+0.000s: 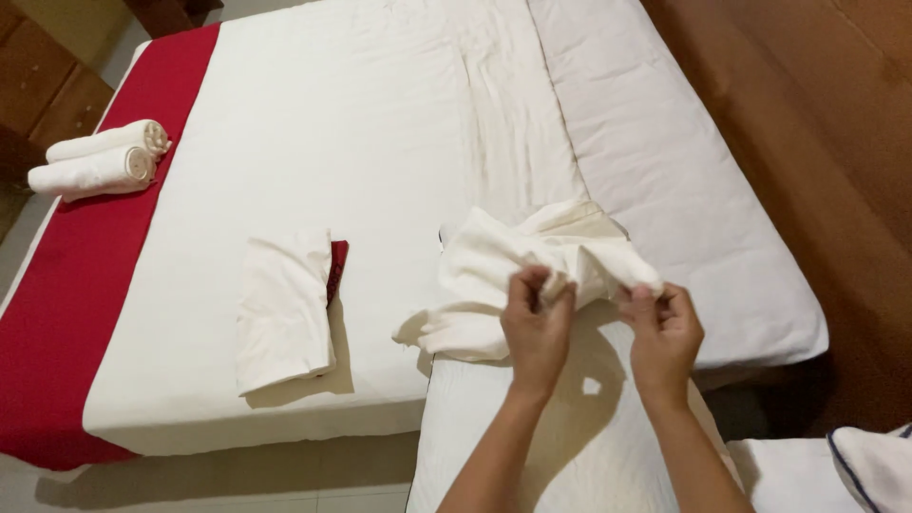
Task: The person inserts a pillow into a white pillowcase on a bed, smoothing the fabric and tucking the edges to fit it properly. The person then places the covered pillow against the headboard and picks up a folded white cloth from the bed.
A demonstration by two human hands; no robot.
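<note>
Looking down: a bed (380, 123) with white sheet, seen from above.
Far left: two rolled white towels (100, 157) on a red runner (66, 285).
Left of centre: folded white cloth (285, 309) lying flat, a red piece showing at its edge.
Left hand (537, 323): raised, fingers pinched on a bunched pillowcase (532, 261).
Right hand (665, 328): fingers gripping the same pillowcase's other corner.
Pillowcase place: over a white pillow (570, 446) beneath both forearms.
Cut off: pillow's lower end, another white pillow (874, 465) at bottom right.

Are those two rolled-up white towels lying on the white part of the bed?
No, the two rolled towels lie on the red runner along the far left side of the bed, away from both hands.
</note>
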